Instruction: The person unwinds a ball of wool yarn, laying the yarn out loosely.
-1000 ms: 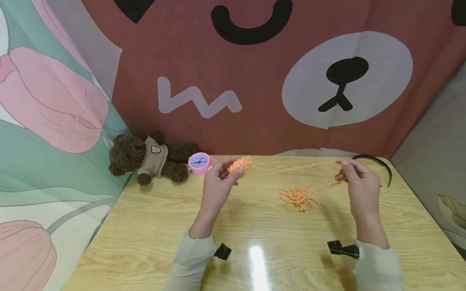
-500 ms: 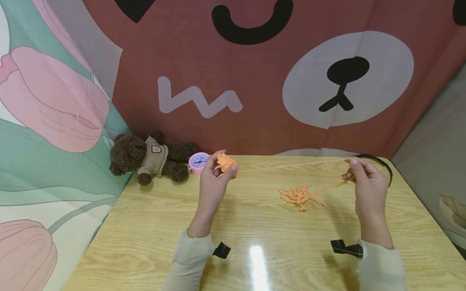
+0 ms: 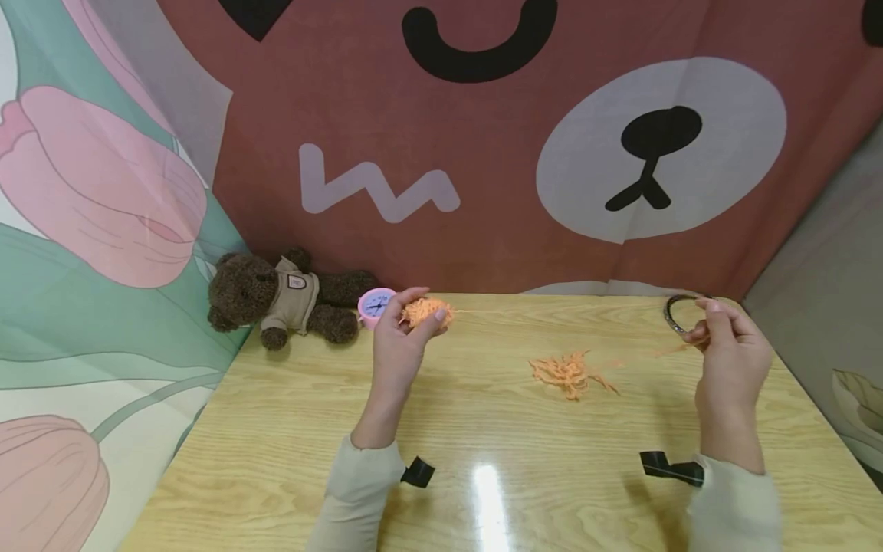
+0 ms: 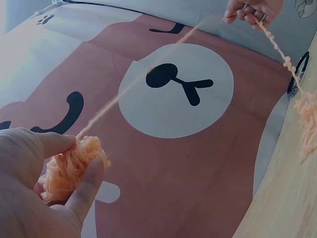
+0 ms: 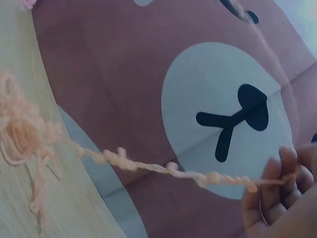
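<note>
My left hand [image 3: 400,349] holds a small wound ball of orange yarn [image 3: 424,311] between thumb and fingers, above the back of the table. In the left wrist view, a taut strand [image 4: 133,87] runs from the ball up to my right hand [image 3: 734,364], which pinches it at the far right. From the right fingers a kinked length of yarn [image 5: 168,171] droops away in the right wrist view. It leads to a loose, tangled heap of the same yarn [image 3: 567,373] lying on the wooden table right of centre.
A brown teddy bear [image 3: 293,299] in a beige shirt lies at the back left, beside a pink alarm clock [image 3: 375,307]. At the back right, a black hoop like a headband [image 3: 669,314] sits partly behind my right hand. A printed cloth [image 3: 483,245] hangs behind the table.
My right hand has moved right, drawing the strand longer. The left hand has shifted slightly left and the yarn ball has turned in its fingers. The heap's loose end has moved slightly right.
</note>
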`<state>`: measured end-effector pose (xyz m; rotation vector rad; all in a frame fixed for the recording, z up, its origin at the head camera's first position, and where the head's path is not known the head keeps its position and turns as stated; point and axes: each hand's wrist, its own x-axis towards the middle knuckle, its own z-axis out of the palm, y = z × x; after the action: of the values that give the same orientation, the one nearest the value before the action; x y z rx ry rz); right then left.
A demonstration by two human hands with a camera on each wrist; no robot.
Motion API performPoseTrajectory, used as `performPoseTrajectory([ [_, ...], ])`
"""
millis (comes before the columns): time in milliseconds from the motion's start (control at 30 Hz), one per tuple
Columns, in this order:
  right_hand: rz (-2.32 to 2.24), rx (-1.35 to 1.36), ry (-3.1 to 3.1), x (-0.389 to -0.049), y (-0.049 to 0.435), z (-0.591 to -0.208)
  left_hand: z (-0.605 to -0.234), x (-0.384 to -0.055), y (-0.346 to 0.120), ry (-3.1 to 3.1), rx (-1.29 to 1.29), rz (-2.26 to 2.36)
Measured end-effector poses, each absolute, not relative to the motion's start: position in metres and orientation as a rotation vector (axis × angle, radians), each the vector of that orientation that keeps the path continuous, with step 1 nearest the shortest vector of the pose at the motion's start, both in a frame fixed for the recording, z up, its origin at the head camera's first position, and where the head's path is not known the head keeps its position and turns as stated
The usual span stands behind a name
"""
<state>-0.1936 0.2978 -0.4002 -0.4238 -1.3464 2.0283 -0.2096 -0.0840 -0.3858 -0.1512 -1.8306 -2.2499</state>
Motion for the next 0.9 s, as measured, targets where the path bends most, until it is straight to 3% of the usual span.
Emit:
performPoseTrajectory([
  [200, 2.09, -0.487, -1.18, -0.196, 0.307, -0.406, -0.386, -0.209, -0.086, -1.909, -0.108, -2.128],
  [433, 1.845, -0.544, -1.886, -0.202, 0.292, -0.413, -0.388, -0.206, -0.08, -2.013, -0.113, -2.062],
  [633, 1.408, -0.109, -2.499, -0.203, 0.24, -0.426, -0.391, -0.203, -0.07, -2.109, -0.153, -2.056],
  [900, 1.604, 0.392, -2.502, -0.185, 0.146, -0.443, -0.393, -0.192, -0.055, -2.122, -0.277, -2.127],
])
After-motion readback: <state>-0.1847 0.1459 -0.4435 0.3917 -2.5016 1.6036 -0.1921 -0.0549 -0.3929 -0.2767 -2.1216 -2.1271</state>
